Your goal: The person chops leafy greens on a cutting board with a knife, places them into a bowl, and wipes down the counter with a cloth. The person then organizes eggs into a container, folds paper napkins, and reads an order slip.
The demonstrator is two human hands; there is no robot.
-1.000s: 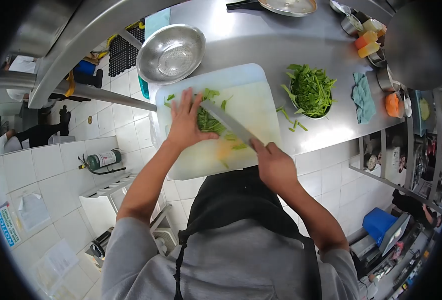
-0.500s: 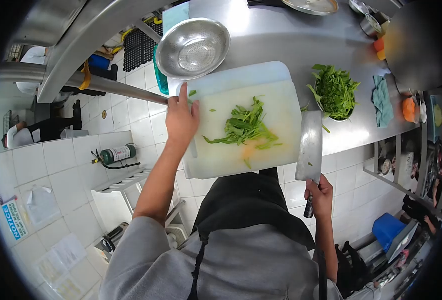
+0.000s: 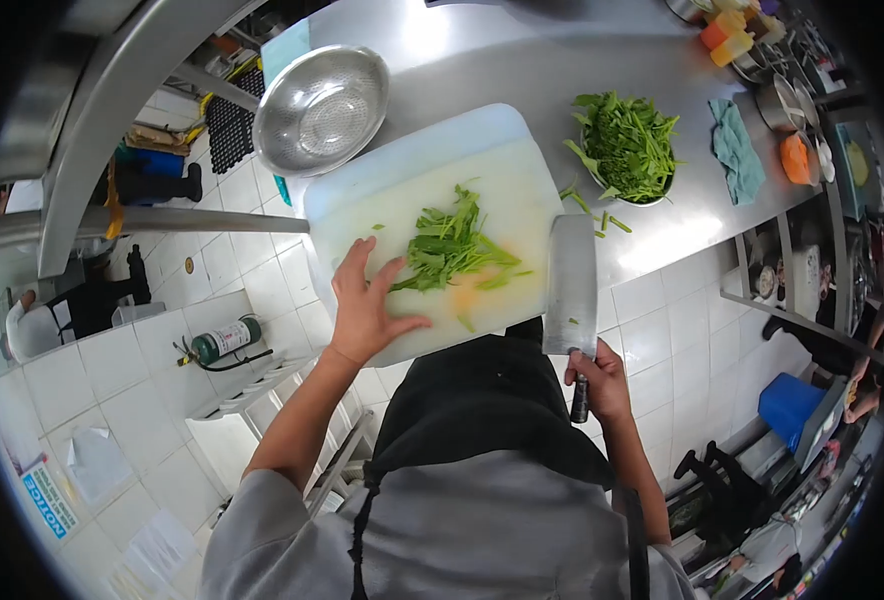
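Note:
My left hand is open, fingers spread, over the lower left of the white cutting board, just left of a small heap of leafy greens. My right hand is closed round the handle of a cleaver. The broad blade stands along the board's right edge, with a small green scrap on it. Right of the board, a bowl is piled with cut greens. Several loose stem pieces lie on the steel between bowl and board.
A perforated steel colander sits beyond the board's upper left corner. A teal cloth lies right of the bowl on the steel table. A metal rail runs at left. A fire extinguisher and other people are farther off.
My left hand has come from the board's left edge onto the board, near the greens, with fingers spread. The cleaver stays in my right hand by the right edge. The view has shifted.

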